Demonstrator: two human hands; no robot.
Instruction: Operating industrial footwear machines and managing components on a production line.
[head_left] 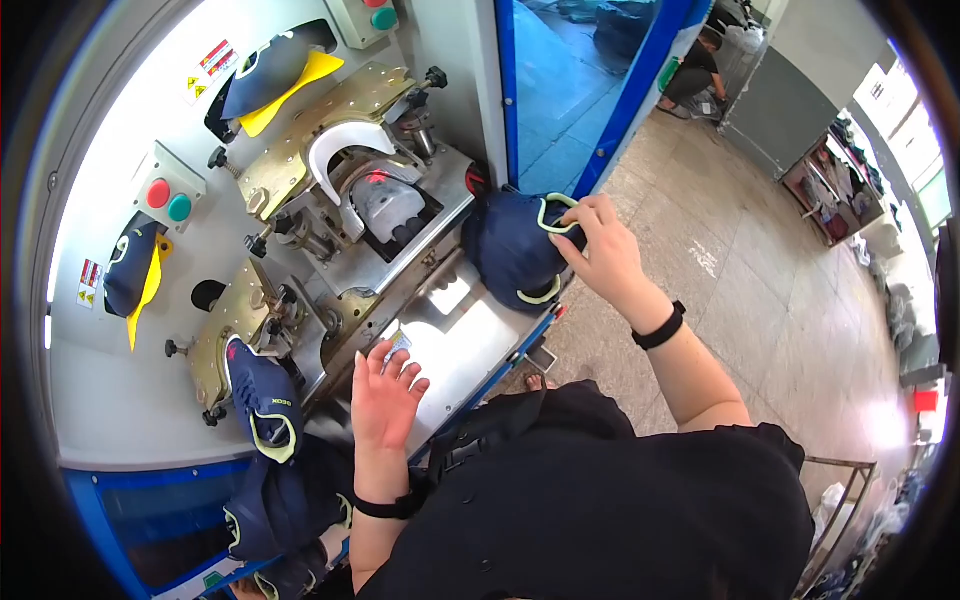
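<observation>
My right hand (603, 250) pinches the lime-green edge of a dark blue shoe upper (510, 250), at the right end of the machine's metal shelf. A second lime-trimmed edge shows low on this dark blue bundle, so it may be more than one upper. My left hand (386, 400) is raised over the shelf, palm up, fingers spread, holding nothing. To its left, another dark blue shoe upper (268, 395) with lime trim sits at the left moulding station (250, 310). At the other station, a grey heel form (388, 205) stands bare inside a white curved pad (335, 155).
Dark blue uppers (270, 510) hang at the lower left, near partly hidden skin. Two dark blue pieces with yellow flaps (290, 95) sit on the machine's panel, near red and green buttons (170, 195). A blue-framed door (600, 120) stands right. A person (695, 75) crouches far off.
</observation>
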